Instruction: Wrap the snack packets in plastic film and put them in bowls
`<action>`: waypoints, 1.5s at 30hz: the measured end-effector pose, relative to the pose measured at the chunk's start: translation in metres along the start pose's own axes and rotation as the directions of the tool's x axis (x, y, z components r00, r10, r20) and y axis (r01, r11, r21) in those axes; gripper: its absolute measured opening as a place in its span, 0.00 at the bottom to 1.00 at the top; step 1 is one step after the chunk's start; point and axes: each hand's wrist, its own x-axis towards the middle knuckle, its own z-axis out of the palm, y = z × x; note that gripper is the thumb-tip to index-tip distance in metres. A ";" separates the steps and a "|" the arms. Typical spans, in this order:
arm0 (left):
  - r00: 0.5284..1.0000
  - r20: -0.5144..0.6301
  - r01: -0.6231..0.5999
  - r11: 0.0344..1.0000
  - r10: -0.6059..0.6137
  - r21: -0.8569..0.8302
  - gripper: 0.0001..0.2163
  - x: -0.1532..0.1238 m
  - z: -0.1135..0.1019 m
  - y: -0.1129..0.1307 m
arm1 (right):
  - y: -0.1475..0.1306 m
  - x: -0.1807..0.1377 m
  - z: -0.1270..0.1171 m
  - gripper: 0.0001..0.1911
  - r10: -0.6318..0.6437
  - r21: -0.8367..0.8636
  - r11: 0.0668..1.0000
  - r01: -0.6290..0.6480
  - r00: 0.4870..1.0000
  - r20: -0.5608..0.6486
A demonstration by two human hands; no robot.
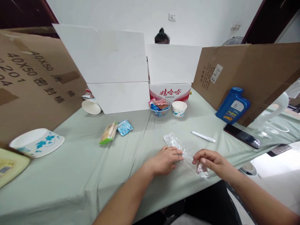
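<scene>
A strip of clear, crinkled plastic wrap (pixel 172 141) lies near the front edge of the table, and a thin part of it runs between both hands. My left hand (pixel 166 160) rests palm down on it, fingers bent and gripping the film. At the other end, my right hand (pixel 209 161) pinches the wrap between thumb and fingers. A bunched end with something pinkish inside hangs below those fingers; what it is I cannot make out. Beyond the right hand lies a white pen (pixel 202 136).
A clear bowl of packaged snacks (pixel 159 107) and a paper cup (pixel 179 108) stand ahead, before white panels (pixel 119 97). Snack packets (pixel 109 133) lie left of centre. A blue bottle (pixel 233 106) and a phone (pixel 242 136) are at right. Cardboard boxes (pixel 35 78) flank the table. A person's head shows behind.
</scene>
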 end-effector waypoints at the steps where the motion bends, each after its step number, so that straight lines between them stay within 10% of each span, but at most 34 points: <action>1: 1.000 0.017 -0.011 1.000 0.011 -0.007 0.22 0.000 -0.001 0.000 | -0.004 0.009 -0.001 0.24 -0.001 0.090 0.996 -0.002 1.000 0.026; 7: 0.997 0.052 -0.054 0.997 0.057 -0.059 0.21 0.000 -0.002 -0.007 | -0.011 0.088 -0.003 0.19 0.125 0.472 0.872 -0.129 0.991 0.041; 15: 0.995 0.083 -0.037 0.993 0.047 -0.115 0.27 0.004 -0.002 -0.018 | 0.019 0.149 0.013 0.15 0.238 0.497 0.842 -0.210 0.971 0.006; 20: 0.993 0.111 -0.015 0.989 0.031 -0.144 0.29 0.003 -0.001 -0.018 | 0.047 0.151 0.020 0.15 -0.141 0.068 0.984 0.162 0.958 -0.251; 26: 0.996 0.082 -0.033 0.989 0.045 -0.141 0.26 0.002 0.000 -0.017 | 0.061 0.141 0.032 0.12 -0.499 -0.542 0.712 0.446 0.865 0.057; 39: 0.935 -0.340 0.003 0.961 -0.101 -0.277 0.06 -0.007 -0.021 -0.019 | 0.056 0.137 0.036 0.14 -0.560 -0.645 0.597 0.477 0.824 0.091; 45: 0.916 -0.382 0.109 0.992 -0.123 -0.058 0.19 -0.003 -0.011 -0.031 | 0.048 0.119 0.027 0.14 -0.650 -0.604 0.684 0.409 0.718 -0.250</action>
